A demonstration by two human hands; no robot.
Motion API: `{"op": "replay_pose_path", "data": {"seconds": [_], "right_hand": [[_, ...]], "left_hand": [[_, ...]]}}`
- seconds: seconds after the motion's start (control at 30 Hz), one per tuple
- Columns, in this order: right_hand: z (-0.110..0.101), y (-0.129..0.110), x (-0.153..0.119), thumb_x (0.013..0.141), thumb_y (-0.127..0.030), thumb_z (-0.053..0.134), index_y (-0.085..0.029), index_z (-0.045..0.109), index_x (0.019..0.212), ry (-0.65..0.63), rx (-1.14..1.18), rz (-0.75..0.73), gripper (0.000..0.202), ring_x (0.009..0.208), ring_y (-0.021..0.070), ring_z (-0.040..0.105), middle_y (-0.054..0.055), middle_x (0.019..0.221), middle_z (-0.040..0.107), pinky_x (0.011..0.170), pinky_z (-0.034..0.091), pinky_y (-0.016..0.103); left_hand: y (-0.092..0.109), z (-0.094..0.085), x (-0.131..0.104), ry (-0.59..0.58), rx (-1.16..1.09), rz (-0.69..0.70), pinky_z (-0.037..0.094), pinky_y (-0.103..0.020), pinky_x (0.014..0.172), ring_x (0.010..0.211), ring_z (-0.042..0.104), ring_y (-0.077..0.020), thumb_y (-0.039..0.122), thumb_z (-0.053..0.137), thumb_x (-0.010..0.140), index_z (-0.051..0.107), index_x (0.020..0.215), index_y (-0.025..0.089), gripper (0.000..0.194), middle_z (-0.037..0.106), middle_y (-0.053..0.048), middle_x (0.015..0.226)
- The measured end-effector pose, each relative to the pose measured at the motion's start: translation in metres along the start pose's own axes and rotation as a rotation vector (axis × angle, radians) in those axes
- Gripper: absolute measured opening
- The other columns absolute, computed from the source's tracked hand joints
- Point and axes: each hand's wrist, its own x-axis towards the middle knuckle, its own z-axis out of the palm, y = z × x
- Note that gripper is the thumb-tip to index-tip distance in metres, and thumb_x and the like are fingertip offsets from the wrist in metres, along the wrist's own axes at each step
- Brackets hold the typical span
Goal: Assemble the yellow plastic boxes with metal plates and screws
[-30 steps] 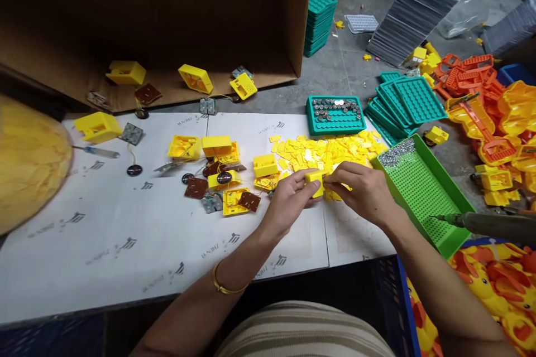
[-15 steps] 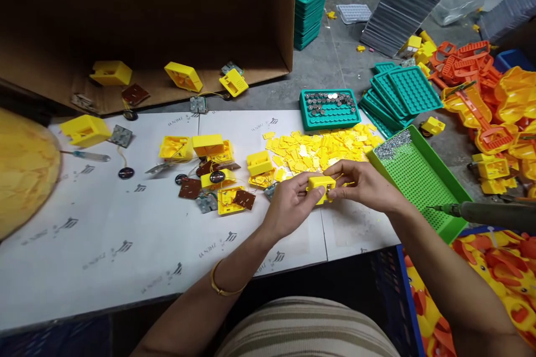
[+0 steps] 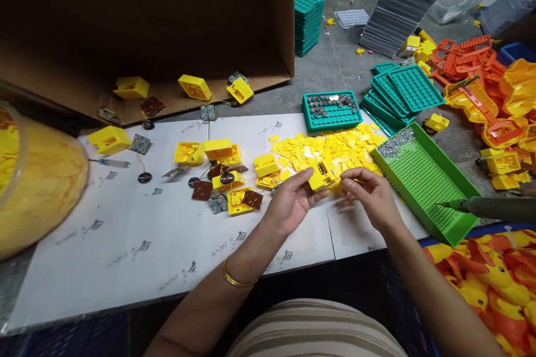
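Note:
A small yellow plastic case [image 3: 320, 177] is held in my left hand [image 3: 293, 203], tilted so that an opening with dark metal parts faces up. Just to its right is my right hand [image 3: 371, 192], its thumb and forefinger pinched together; whatever lies between the fingertips is too small to make out. Beyond both hands spreads a heap of flat yellow pieces [image 3: 305, 148]. Behind that heap stands a teal tray [image 3: 333, 122] with round metal cells in its upper rows. Several yellow cases with wires, boards and black discs lie left of my hands, among them an upright one [image 3: 265, 164].
A green basket [image 3: 460, 181] with small screws stands at the right, a power screwdriver [image 3: 498, 207] over it. Teal trays [image 3: 414, 88] lie behind. A large cardboard box [image 3: 188, 17] fills the back left, with a yellow tub [image 3: 50, 178] below. Toy ducks [image 3: 498, 273] sit lower right.
The yellow case has turned in my left hand, so its opening now faces up. My right hand has come off the case and moved slightly right. The view has shifted left.

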Motion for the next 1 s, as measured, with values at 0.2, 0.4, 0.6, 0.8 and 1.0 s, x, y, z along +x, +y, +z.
{"op": "replay_pose_path", "data": {"seconds": [0.2, 0.4, 0.6, 0.8, 1.0], "right_hand": [[0.020, 0.010, -0.008, 0.067, -0.039, 0.077, -0.021, 0.062, 0.094, 0.029, 0.164, 0.076, 0.036, 0.064, 0.0125, 0.063, 0.001, 0.087, 0.063, 0.050, 0.055, 0.024], [0.032, 0.012, -0.008, 0.065, -0.034, 0.078, -0.023, 0.062, 0.090, -0.037, 0.545, 0.260, 0.031, 0.064, 0.0076, 0.057, -0.003, 0.083, 0.061, 0.049, 0.050, 0.016], [0.033, 0.005, -0.006, 0.063, -0.026, 0.078, -0.021, 0.062, 0.085, -0.149, 0.645, 0.327, 0.027, 0.059, 0.0056, 0.050, -0.004, 0.075, 0.058, 0.047, 0.046, 0.013], [0.032, 0.018, -0.008, 0.073, -0.034, 0.073, -0.022, 0.063, 0.090, -0.029, 0.407, -0.003, 0.023, 0.063, 0.0087, 0.056, -0.002, 0.083, 0.058, 0.050, 0.050, 0.019], [0.026, 0.031, -0.016, 0.081, -0.036, 0.065, -0.022, 0.062, 0.092, 0.073, 0.145, -0.253, 0.018, 0.072, 0.0127, 0.058, 0.000, 0.082, 0.058, 0.062, 0.052, 0.024]], "left_hand": [[-0.010, 0.000, -0.001, -0.153, 0.006, 0.138, 0.051, -0.023, 0.070, 0.086, 0.062, -0.0131, 0.022, 0.068, 0.077, 0.068, 0.097, 0.015, 0.021, 0.069, -0.004, 0.098], [-0.013, 0.002, -0.006, -0.167, 0.083, 0.212, 0.050, -0.024, 0.079, 0.091, 0.061, -0.0131, 0.021, 0.070, 0.076, 0.069, 0.102, 0.018, 0.026, 0.069, -0.003, 0.100], [-0.011, 0.002, -0.007, -0.176, 0.066, 0.228, 0.050, -0.022, 0.076, 0.086, 0.061, -0.0118, 0.022, 0.073, 0.073, 0.068, 0.106, 0.020, 0.033, 0.069, -0.001, 0.096], [-0.011, 0.003, -0.006, -0.177, 0.047, 0.184, 0.052, -0.024, 0.075, 0.084, 0.061, -0.0127, 0.020, 0.074, 0.071, 0.067, 0.104, 0.016, 0.034, 0.069, -0.003, 0.095], [-0.013, 0.003, -0.009, -0.189, 0.085, 0.100, 0.052, -0.027, 0.079, 0.085, 0.062, -0.0139, 0.018, 0.071, 0.073, 0.068, 0.098, 0.013, 0.026, 0.069, -0.005, 0.095]]}}
